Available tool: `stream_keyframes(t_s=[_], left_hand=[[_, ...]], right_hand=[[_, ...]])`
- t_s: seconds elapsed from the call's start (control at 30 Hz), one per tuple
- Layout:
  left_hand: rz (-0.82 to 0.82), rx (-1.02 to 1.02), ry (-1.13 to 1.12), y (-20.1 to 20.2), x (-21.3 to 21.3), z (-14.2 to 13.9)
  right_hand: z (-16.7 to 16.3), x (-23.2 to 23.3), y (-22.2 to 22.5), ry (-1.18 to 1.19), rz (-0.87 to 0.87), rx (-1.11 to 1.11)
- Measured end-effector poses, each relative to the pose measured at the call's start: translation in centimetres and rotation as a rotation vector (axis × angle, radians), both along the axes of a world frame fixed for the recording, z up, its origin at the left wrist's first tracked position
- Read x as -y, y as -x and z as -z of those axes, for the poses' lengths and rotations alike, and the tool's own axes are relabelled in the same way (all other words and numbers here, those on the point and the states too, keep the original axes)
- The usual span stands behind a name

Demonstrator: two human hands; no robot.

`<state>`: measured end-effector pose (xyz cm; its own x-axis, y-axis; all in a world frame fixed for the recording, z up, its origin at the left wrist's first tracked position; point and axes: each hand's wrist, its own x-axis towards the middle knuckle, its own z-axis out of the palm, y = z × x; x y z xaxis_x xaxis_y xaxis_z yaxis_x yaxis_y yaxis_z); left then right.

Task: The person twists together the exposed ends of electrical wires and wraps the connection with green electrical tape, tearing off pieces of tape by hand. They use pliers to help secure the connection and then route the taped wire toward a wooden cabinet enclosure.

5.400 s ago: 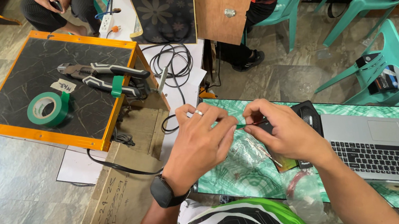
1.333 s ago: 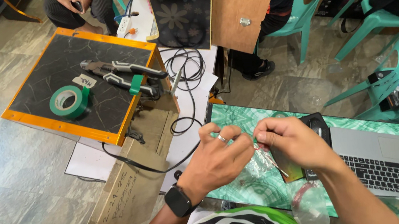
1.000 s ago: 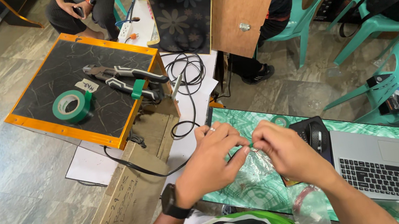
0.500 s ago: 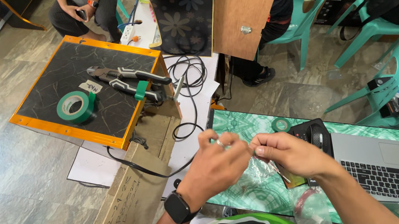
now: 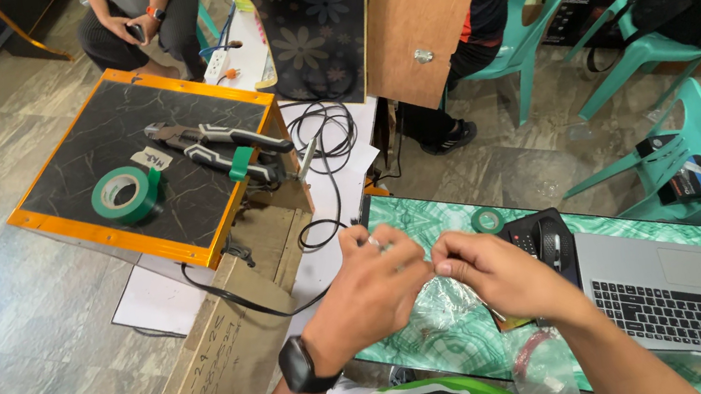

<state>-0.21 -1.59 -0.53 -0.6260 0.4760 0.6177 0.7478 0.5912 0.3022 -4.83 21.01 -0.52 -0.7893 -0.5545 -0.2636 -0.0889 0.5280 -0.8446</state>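
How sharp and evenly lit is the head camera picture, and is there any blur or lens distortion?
Head view: daylight is soft and even, with faint shadows; the left hand and right hand are slightly soft, so what they pinch is unclear; the green tape roll is crisp; wide-angle bending shows at the edges.

Black wristwatch (image 5: 300,367), bare forearms

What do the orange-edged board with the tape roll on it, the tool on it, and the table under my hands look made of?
Board: dark marbled laminate, probably, slightly glossy, with orange edging.
Tool: bare metal jaws, grey and black grips that look like rubber or plastic.
Green tape roll: shiny vinyl-looking tape.
Table: green patterned top, glossy like plastic sheet; can't tell what lies underneath.
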Motion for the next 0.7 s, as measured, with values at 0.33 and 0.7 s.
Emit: stream_keyframes(t_s=[0.33,0.7], left_hand=[[-0.038,0.228,-0.152,-0.4,-0.5,0.4],[-0.03,0.052,0.002,-0.8,-0.1,1.0]], right_hand=[[0.0,0.3,-0.8,0.05,-0.123,-0.492],[0.7,0.6,-0.7,0.005,-0.084,-0.206]])
